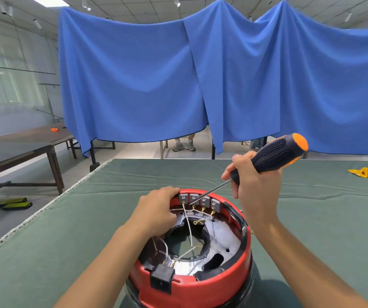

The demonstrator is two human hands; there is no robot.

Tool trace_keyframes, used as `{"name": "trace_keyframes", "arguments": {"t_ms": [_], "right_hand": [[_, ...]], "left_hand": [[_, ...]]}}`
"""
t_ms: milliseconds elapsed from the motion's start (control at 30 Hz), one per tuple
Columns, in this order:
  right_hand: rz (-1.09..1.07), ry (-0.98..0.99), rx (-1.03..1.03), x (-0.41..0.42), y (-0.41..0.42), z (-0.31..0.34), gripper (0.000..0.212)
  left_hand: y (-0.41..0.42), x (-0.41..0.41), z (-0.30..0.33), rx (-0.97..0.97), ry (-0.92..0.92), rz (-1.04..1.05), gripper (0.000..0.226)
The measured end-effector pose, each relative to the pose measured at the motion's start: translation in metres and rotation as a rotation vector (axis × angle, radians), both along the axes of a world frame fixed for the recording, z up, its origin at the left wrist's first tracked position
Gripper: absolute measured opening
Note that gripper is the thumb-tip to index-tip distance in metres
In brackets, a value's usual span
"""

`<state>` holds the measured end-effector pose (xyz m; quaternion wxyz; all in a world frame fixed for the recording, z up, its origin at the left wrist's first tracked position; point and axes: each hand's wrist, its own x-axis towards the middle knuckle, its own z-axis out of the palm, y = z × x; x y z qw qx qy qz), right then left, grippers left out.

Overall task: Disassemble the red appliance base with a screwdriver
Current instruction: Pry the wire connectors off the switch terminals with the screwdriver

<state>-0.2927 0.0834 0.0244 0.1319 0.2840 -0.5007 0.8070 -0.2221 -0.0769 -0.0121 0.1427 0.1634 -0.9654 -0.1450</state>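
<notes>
The red appliance base (200, 287) sits upside down at the near edge of the green table, its open inside showing white wires, brass terminals and a row of grey terminal blocks (198, 200) on the far wall. My left hand (156, 210) grips the far-left rim, fingers curled over it beside the blocks. My right hand (252, 185) holds a black and orange screwdriver (276, 155) slanted down to the left. Its tip rests at a terminal screw below the second block. A black socket (162, 277) is fixed to the near wall.
A green cloth covers the table (89, 218). A yellow plastic piece (359, 172) lies at the far right. Blue curtains (200, 85) hang behind the table, with a person's shoes under them. A dark wooden table (23, 147) and floor pedals (16, 204) are to the left.
</notes>
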Motion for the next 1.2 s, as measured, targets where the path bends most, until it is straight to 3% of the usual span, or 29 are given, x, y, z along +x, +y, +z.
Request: {"name": "trace_keyframes", "arguments": {"t_ms": [300,667,800,967,1067,1200], "right_hand": [[-0.039,0.028,-0.031,-0.005,-0.002,-0.008,0.022],[-0.058,0.057,0.003,-0.008,-0.007,-0.011,0.029],[-0.059,0.050,0.028,-0.007,-0.009,-0.011,0.021],[-0.054,0.026,-0.019,-0.003,-0.021,-0.005,0.016],[-0.140,0.037,-0.027,-0.003,-0.031,0.007,0.026],[-0.245,-0.035,-0.044,-0.013,-0.039,0.016,0.032]], "left_hand": [[-0.005,-0.005,0.002,0.137,0.062,-0.014,0.052],[-0.010,-0.004,-0.001,0.171,0.067,-0.042,0.059],[-0.012,-0.004,0.002,0.115,0.011,-0.064,0.064],[0.005,-0.009,0.002,-0.169,-0.217,0.014,0.059],[0.013,-0.009,0.001,-0.226,-0.155,0.064,0.049],[0.010,-0.005,-0.002,-0.151,-0.027,0.052,0.049]]}}
